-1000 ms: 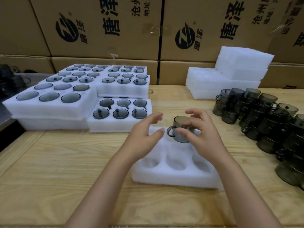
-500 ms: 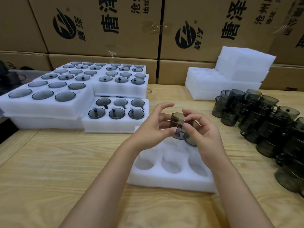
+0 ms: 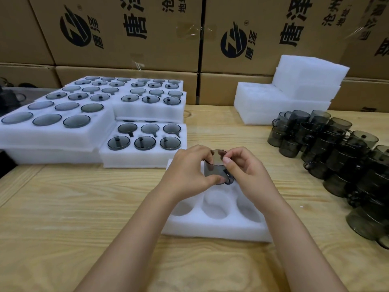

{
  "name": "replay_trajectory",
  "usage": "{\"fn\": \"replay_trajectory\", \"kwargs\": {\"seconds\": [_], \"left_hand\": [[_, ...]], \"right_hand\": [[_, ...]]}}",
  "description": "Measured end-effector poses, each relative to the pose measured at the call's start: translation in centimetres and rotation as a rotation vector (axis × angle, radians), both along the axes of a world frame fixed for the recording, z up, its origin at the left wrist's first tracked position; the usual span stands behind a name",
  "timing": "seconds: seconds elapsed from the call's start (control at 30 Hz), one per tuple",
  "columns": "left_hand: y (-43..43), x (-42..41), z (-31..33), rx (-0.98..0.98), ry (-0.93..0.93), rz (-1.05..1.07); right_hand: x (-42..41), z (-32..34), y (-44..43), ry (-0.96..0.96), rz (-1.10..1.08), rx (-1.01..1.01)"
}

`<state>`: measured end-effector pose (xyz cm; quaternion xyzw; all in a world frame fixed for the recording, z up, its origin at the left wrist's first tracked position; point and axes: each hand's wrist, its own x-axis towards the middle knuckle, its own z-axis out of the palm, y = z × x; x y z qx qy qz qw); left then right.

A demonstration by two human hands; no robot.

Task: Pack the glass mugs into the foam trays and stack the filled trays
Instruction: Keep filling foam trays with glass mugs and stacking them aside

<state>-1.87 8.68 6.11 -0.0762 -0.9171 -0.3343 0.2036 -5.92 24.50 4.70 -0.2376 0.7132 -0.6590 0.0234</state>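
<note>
While left grip (image 3: 185, 171) and right grip (image 3: 247, 174) clasp 1 mug (image 3: 213, 168) at foam tray (image 3: 210, 231), 3 pockets bare

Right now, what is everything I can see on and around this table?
mug: one, smoky grey, held over the tray's far side
tray: one, white, front centre, near pockets empty
filled trays: several, white holding grey mugs, stacked left
loose mugs: many, grey, right side
spare foam: one stack, white, back right
boxes: several, brown, behind
table: one, pale wood
left hand: grips mug
right hand: pinches mug
</note>
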Motion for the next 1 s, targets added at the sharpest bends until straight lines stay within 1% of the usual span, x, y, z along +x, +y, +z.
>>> {"fn": "replay_trajectory", "kwargs": {"seconds": [0.23, 0.33, 0.47, 0.57, 0.67, 0.7, 0.77, 0.8, 0.87, 0.9, 0.93, 1.0], "left_hand": [[0.2, 0.1, -0.4, -0.036, 0.096, 0.056], [0.1, 0.0, -0.6, -0.023, 0.116, 0.047], [0.0, -0.1, -0.8, 0.027, 0.083, 0.029], [-0.3, -0.4, -1.1, -0.018, 0.059, 0.027], [-0.5, -0.5, -1.2, 0.024, -0.076, 0.041], [-0.6, -0.5, -1.2, 0.034, -0.109, 0.043], [-0.9, -0.4, -1.0, 0.043, -0.133, 0.014], [-1.1, -0.2, -1.0, 0.078, -0.147, -0.018], [-1.2, 0.2, -0.8, 0.181, -0.174, -0.058], [-1.1, 0.3, -0.8, 0.201, -0.179, -0.050], [-1.1, 0.3, -0.9, 0.167, -0.179, -0.028], [-0.8, 0.0, -1.1, -0.070, -0.199, 0.029]], "right_hand": [[-0.3, -0.1, -0.1, 0.009, 0.048, 0.008], [-0.2, -0.1, -0.1, 0.016, 0.030, 0.036], [0.1, -0.3, -0.5, 0.178, -0.084, 0.252], [0.2, -0.6, -0.5, 0.290, -0.154, 0.449], [0.2, -0.6, -0.4, 0.273, -0.186, 0.532], [0.2, -0.6, -0.4, 0.302, -0.200, 0.569], [0.2, -0.5, -0.6, 0.382, -0.222, 0.645], [0.2, -0.4, -0.6, 0.398, -0.221, 0.667], [0.2, -0.4, -0.5, 0.386, -0.197, 0.727], [0.2, -0.4, -0.5, 0.367, -0.177, 0.769], [0.2, -0.4, -0.5, 0.346, -0.159, 0.811], [0.2, -0.5, -0.5, 0.338, -0.121, 0.914]]}}
